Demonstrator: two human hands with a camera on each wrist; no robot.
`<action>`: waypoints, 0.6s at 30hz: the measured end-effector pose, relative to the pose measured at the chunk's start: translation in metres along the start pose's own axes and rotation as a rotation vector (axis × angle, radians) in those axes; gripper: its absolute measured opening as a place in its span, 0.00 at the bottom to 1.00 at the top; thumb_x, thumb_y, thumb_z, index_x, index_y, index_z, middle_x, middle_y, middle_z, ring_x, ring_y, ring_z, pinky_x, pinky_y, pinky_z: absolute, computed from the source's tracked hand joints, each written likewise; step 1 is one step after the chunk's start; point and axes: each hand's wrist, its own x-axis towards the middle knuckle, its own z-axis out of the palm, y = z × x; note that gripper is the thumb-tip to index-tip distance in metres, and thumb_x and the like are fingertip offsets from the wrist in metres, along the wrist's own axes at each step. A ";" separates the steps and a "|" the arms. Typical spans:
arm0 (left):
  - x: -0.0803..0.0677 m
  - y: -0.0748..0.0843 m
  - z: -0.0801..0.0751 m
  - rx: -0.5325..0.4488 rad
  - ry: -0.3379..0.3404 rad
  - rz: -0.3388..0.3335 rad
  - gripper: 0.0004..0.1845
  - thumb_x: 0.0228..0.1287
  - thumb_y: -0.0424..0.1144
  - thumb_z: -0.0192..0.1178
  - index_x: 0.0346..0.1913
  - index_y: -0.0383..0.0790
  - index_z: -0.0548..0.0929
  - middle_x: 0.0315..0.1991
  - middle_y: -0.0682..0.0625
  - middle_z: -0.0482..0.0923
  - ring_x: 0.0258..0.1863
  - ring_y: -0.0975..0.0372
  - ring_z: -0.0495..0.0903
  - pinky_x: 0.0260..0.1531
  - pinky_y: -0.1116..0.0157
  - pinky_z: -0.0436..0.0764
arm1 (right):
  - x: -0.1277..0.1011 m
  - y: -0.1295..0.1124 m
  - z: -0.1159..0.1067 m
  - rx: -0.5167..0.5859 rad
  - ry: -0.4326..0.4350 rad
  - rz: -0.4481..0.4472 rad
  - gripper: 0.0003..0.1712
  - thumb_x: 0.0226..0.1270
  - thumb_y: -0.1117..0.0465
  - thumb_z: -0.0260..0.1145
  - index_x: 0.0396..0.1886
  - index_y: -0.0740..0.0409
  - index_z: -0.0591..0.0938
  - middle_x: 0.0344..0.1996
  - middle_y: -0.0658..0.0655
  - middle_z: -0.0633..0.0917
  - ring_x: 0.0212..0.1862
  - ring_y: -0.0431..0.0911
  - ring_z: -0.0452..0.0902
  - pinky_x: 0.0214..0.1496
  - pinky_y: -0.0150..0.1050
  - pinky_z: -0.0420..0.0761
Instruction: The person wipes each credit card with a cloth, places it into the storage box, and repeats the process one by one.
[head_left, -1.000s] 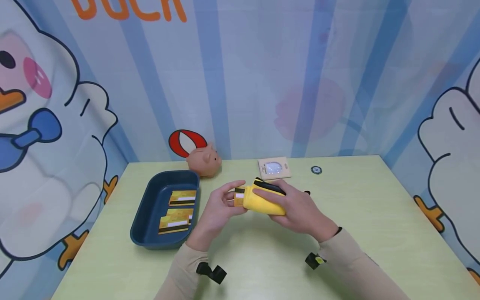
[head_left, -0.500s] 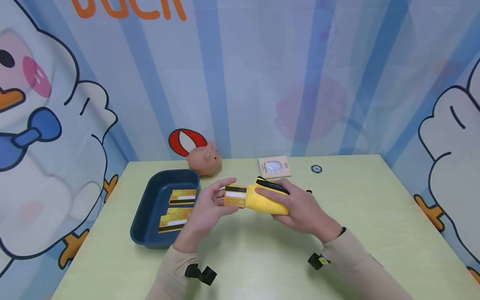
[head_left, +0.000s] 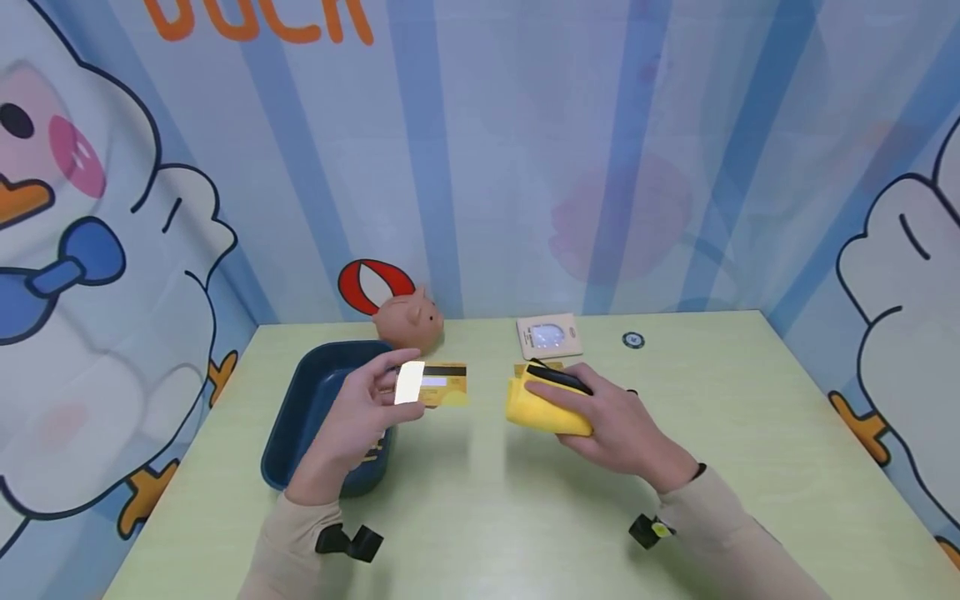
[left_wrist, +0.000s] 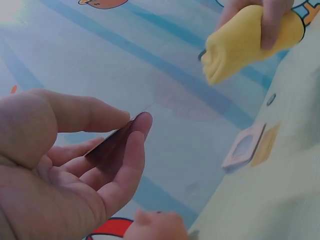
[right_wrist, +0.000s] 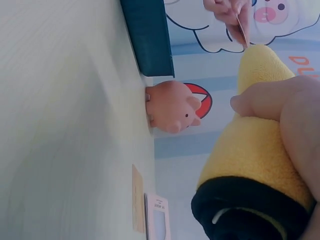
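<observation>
In the head view my left hand (head_left: 356, 417) pinches a gold bank card (head_left: 446, 385) with a black stripe between thumb and fingers, above the right side of the dark blue bin (head_left: 281, 433). Glare whitens the card's left part. The left wrist view shows this card (left_wrist: 107, 142) nearly edge-on. My right hand (head_left: 618, 421) grips a bunched yellow cloth (head_left: 543, 408) with black edging, held over the table and apart from the card. The right wrist view shows the cloth's fuzzy surface (right_wrist: 250, 150). My left hand hides most of the cards inside the bin.
A pink piggy bank (head_left: 408, 322) stands behind the bin. At the back lie a pale box with a window (head_left: 549, 336) and a round chip (head_left: 633, 340). Another gold card (right_wrist: 137, 199) lies on the table beside the box. A printed curtain (head_left: 510, 167) surrounds the table.
The card has slid out of the cloth's fold to the left, pinched by my left hand, which now overlaps the bin. My right hand has shifted slightly right, still gripping the cloth.
</observation>
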 end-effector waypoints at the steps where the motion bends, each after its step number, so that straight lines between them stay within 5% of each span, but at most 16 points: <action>1: -0.001 0.001 -0.005 0.014 0.010 -0.010 0.36 0.61 0.27 0.68 0.71 0.46 0.69 0.62 0.38 0.77 0.52 0.50 0.81 0.47 0.63 0.86 | -0.001 0.001 0.000 0.010 0.000 0.005 0.41 0.58 0.56 0.73 0.71 0.27 0.71 0.55 0.57 0.77 0.39 0.43 0.77 0.31 0.37 0.81; 12: -0.015 -0.006 -0.067 0.114 0.105 -0.082 0.35 0.67 0.37 0.66 0.74 0.39 0.64 0.59 0.31 0.76 0.47 0.52 0.85 0.45 0.60 0.87 | -0.010 0.005 -0.001 0.054 -0.012 0.038 0.40 0.60 0.57 0.73 0.71 0.28 0.72 0.54 0.57 0.78 0.40 0.42 0.78 0.32 0.35 0.80; 18: -0.022 -0.019 -0.096 0.165 0.060 -0.139 0.40 0.64 0.34 0.68 0.75 0.33 0.59 0.56 0.34 0.78 0.45 0.56 0.83 0.47 0.59 0.87 | -0.012 0.007 -0.001 0.047 -0.006 0.040 0.40 0.59 0.57 0.74 0.71 0.29 0.73 0.53 0.56 0.78 0.38 0.41 0.77 0.32 0.35 0.79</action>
